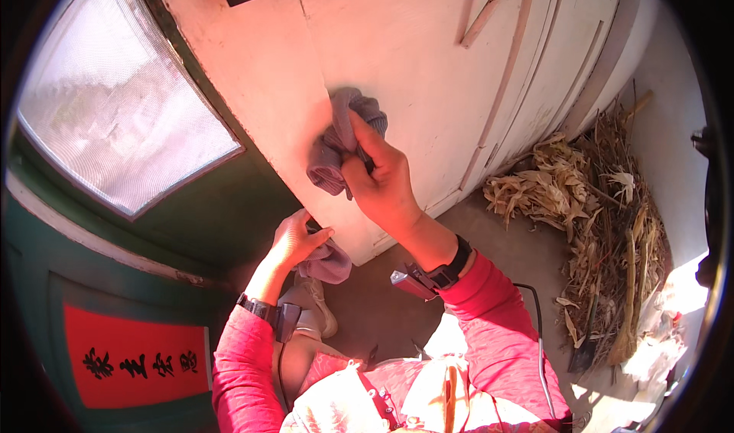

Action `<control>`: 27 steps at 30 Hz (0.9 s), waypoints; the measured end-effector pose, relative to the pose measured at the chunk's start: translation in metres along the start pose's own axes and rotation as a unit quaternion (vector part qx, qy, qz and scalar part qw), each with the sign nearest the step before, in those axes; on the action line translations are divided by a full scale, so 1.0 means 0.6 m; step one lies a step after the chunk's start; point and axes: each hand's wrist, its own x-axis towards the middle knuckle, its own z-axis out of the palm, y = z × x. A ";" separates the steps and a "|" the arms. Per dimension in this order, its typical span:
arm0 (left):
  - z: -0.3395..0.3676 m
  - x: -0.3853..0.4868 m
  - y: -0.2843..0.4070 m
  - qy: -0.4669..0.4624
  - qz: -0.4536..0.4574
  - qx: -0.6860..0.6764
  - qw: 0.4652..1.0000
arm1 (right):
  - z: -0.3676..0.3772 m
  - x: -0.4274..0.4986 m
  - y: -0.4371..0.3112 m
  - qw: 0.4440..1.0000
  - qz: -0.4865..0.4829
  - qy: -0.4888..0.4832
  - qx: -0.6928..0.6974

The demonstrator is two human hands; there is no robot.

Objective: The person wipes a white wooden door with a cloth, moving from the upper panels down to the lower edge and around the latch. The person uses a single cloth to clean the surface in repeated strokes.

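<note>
My right hand [381,177] grips a bunched, ribbed grey cloth [350,140] against the white-painted wooden door [424,106]. Thumb and index finger show on the near side of the cloth; the other fingers are curled under. Lower down, my left hand [297,239] is at the door's lower left edge, its fingertips by the wood. A second greyish-mauve cloth [327,264] hangs beneath its thumb, held in that hand. Whether the left fingers also clasp the door edge is hidden.
A dark green door with a mesh window [132,94] stands left, near a red paper [137,358] bearing writing. Dry corn husks [550,180] and brushwood are heaped at right by a broom [625,341]. A wooden handle [481,23] juts from the white door.
</note>
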 end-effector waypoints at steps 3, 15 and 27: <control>0.000 0.002 0.001 -0.003 -0.015 0.014 1.000 | 0.001 -0.026 0.042 0.997 -0.026 0.019 -0.064; -0.001 -0.003 0.004 -0.008 -0.004 0.005 1.000 | -0.003 0.016 -0.024 0.997 -0.058 -0.003 -0.055; 0.005 -0.002 0.002 0.004 0.013 0.035 0.999 | -0.019 0.082 -0.034 0.935 -0.229 0.084 -0.256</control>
